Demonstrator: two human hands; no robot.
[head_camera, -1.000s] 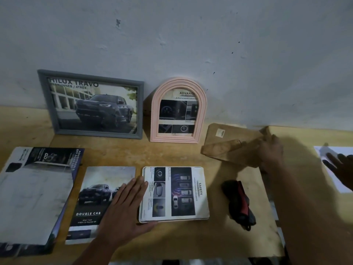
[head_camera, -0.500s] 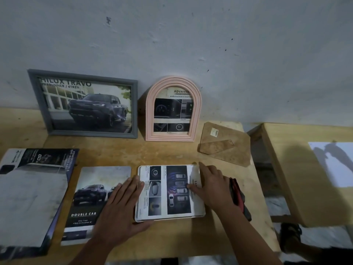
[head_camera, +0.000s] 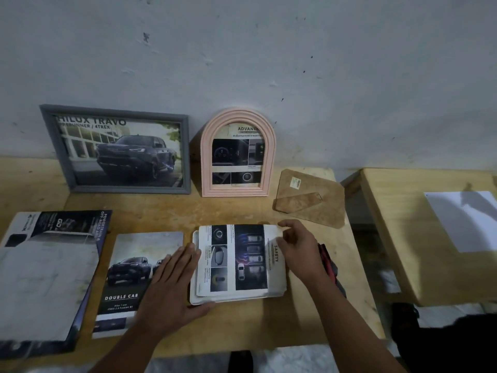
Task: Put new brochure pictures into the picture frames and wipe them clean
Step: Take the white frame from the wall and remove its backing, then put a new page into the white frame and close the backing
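**Both hands on the safety sheet**

Your left hand lies flat, fingers straight, on the wooden table; its fingertips touch the left edge of the white, round-cornered frame lying face up. Your right hand pinches the right upper corner of the glossy safety brochure page that lies a little askew on that frame. Just right of that grip a dark cloth with red shows behind your wrist. Beyond the right hand lies a brown fibreboard backing with its folded stand. Beyond both hands, leaning on the rough wall, stand a pink arched frame and a grey rectangular frame, each holding a print. Under your left palm lies a "Double Cab" page; further left is an open brochure.
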